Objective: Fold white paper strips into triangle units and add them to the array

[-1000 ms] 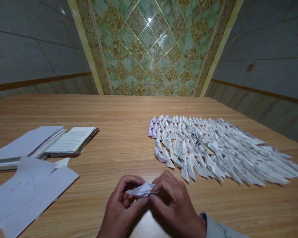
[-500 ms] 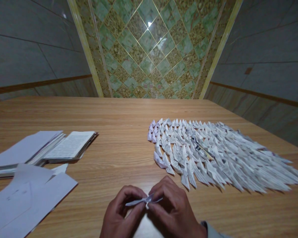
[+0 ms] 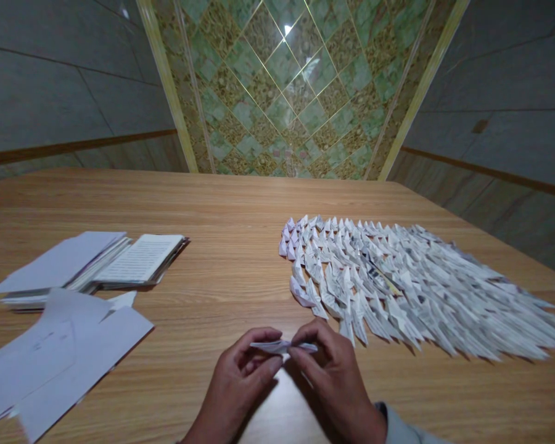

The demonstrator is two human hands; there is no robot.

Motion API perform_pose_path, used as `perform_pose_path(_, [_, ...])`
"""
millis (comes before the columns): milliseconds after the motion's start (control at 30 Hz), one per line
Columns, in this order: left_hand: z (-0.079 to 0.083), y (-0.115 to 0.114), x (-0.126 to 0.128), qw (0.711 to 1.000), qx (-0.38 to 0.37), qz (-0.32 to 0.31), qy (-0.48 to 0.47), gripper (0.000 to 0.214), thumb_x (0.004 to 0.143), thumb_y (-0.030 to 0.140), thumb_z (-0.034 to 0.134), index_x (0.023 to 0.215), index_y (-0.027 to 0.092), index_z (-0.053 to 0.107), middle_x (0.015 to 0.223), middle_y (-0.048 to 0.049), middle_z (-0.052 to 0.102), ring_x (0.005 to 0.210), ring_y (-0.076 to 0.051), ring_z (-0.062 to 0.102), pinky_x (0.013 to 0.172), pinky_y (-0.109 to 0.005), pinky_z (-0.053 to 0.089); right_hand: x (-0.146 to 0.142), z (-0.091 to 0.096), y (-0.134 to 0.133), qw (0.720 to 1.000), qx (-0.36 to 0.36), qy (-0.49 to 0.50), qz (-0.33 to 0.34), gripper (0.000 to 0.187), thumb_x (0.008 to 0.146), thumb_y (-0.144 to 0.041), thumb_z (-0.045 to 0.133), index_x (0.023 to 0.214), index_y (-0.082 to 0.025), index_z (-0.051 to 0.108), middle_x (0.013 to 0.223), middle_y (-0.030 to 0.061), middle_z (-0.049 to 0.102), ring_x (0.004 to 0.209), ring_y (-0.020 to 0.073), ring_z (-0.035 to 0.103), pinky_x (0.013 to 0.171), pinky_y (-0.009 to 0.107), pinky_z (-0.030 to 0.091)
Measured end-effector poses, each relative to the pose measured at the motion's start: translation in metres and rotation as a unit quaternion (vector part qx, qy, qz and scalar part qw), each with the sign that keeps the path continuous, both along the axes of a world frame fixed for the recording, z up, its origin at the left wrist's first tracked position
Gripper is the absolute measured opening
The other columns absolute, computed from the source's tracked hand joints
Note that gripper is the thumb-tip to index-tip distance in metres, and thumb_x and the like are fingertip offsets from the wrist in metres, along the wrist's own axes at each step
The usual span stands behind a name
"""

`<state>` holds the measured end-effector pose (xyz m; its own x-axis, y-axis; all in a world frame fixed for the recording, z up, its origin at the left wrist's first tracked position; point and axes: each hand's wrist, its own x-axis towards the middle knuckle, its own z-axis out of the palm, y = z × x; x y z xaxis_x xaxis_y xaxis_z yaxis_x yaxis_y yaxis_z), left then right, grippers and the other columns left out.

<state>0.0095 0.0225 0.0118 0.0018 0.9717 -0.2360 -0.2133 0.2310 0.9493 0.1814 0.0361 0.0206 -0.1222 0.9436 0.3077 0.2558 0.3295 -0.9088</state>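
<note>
A small folded paper boat [image 3: 272, 348] is held level just above the table, near its front edge. My left hand [image 3: 240, 376] pinches its left end between thumb and fingers. At its right side, my right hand [image 3: 328, 370] grips it with thumb and forefinger. The boat's lower folds are partly hidden by my fingers. Beyond my right hand, many white folded paper boats [image 3: 379, 265] stand in close rows, some with print on them. A few pale lilac boats [image 3: 289, 239] sit at the left end of the rows.
Loose white sheets [image 3: 87, 351] lie at the front left. Behind them are a paper stack [image 3: 65, 262] and an open-faced printed book [image 3: 141, 260]. The wooden table [image 3: 222, 228] reaches back to a tiled green wall [image 3: 282, 92].
Both hands have moved slightly up and away from me with the folded paper, which now looks flatter and more closed. The whole view has shifted a little.
</note>
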Motion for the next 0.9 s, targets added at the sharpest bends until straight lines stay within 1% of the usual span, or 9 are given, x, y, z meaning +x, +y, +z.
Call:
perform_pose_path(100, [0.004,-0.001,0.0,0.997,0.04,-0.007,0.066,0.023,0.07,0.037,0.083,0.076,0.016,0.077,0.073,-0.0072,0.075,0.071,-0.021,0.067,0.065,-0.027,0.052,-0.001,0.001,0.0,1.0,-0.005,0.01,0.011,0.005,0.083,-0.018,0.067,0.077,-0.019,0.068,0.074,0.001,0.069,0.071,0.0163,0.065,0.065,0.024,0.048])
perform_pose_path(167, [0.005,-0.002,-0.002,0.993,0.069,-0.013,0.092,0.024,0.075,0.038,0.079,0.069,0.015,0.077,0.069,-0.0066,0.073,0.068,-0.019,0.064,0.065,-0.026,0.05,-0.002,0.003,0.0,0.999,-0.025,0.026,0.015,0.006,0.082,-0.019,0.068,0.075,-0.019,0.067,0.072,0.0007,0.069,0.068,0.0157,0.064,0.063,0.023,0.047])
perform_pose_path(267, [0.004,-0.002,-0.005,0.994,0.073,-0.021,0.083,0.027,0.078,0.04,0.078,0.068,0.015,0.077,0.065,-0.0055,0.071,0.065,-0.018,0.061,0.061,-0.025,0.047,-0.002,0.004,0.0,0.996,-0.068,0.054,0.02,0.009,0.081,-0.022,0.07,0.072,-0.019,0.066,0.069,0.0002,0.068,0.064,0.0152,0.062,0.057,0.022,0.046])
perform_pose_path(333, [0.002,-0.001,-0.007,0.995,0.068,-0.028,0.074,0.027,0.078,0.04,0.078,0.068,0.015,0.078,0.065,-0.0057,0.07,0.064,-0.018,0.061,0.062,-0.026,0.047,-0.001,0.005,0.001,0.995,-0.077,0.057,0.027,0.009,0.08,-0.022,0.07,0.072,-0.019,0.066,0.067,0.0,0.067,0.063,0.0152,0.061,0.057,0.022,0.046])
perform_pose_path(433, [-0.001,0.002,-0.009,0.995,0.065,-0.049,0.059,0.03,0.078,0.042,0.078,0.069,0.014,0.079,0.066,-0.0068,0.071,0.064,-0.019,0.061,0.062,-0.026,0.048,0.003,0.006,0.003,0.997,-0.053,0.019,0.049,0.007,0.079,-0.016,0.068,0.073,-0.018,0.069,0.07,0.0003,0.068,0.066,0.0154,0.062,0.061,0.023,0.046])
perform_pose_path(500, [-0.001,0.003,-0.012,0.995,0.066,-0.059,0.055,0.033,0.078,0.046,0.077,0.067,0.014,0.078,0.064,-0.007,0.071,0.063,-0.019,0.062,0.062,-0.027,0.048,0.006,0.01,0.005,0.997,-0.036,-0.014,0.07,0.01,0.078,-0.01,0.065,0.075,-0.019,0.07,0.072,0.0003,0.069,0.068,0.0155,0.063,0.064,0.024,0.046])
perform_pose_path(700, [0.005,0.003,-0.02,0.99,0.084,-0.047,0.1,0.046,0.083,0.055,0.071,0.062,0.015,0.074,0.06,-0.0065,0.068,0.06,-0.019,0.062,0.06,-0.027,0.047,0.009,0.019,0.007,0.99,-0.039,-0.04,0.13,0.02,0.078,-0.005,0.06,0.077,-0.019,0.073,0.072,-0.0002,0.072,0.068,0.0149,0.065,0.064,0.024,0.047])
perform_pose_path(833, [0.004,0.003,-0.02,0.992,0.083,-0.039,0.088,0.046,0.083,0.056,0.072,0.061,0.015,0.072,0.06,-0.0047,0.066,0.06,-0.018,0.06,0.059,-0.026,0.046,0.01,0.021,0.01,0.989,-0.053,-0.041,0.13,0.023,0.078,-0.004,0.062,0.081,-0.02,0.077,0.075,0.0003,0.076,0.068,0.0158,0.067,0.064,0.024,0.049])
perform_pose_path(900, [0.002,0.004,-0.02,0.993,0.082,-0.027,0.078,0.046,0.083,0.056,0.072,0.063,0.015,0.072,0.06,-0.0041,0.065,0.061,-0.018,0.06,0.059,-0.026,0.046,0.012,0.024,0.011,0.99,-0.023,-0.071,0.123,0.024,0.08,-0.004,0.063,0.083,-0.022,0.079,0.076,0.0009,0.077,0.07,0.0168,0.068,0.065,0.026,0.05])
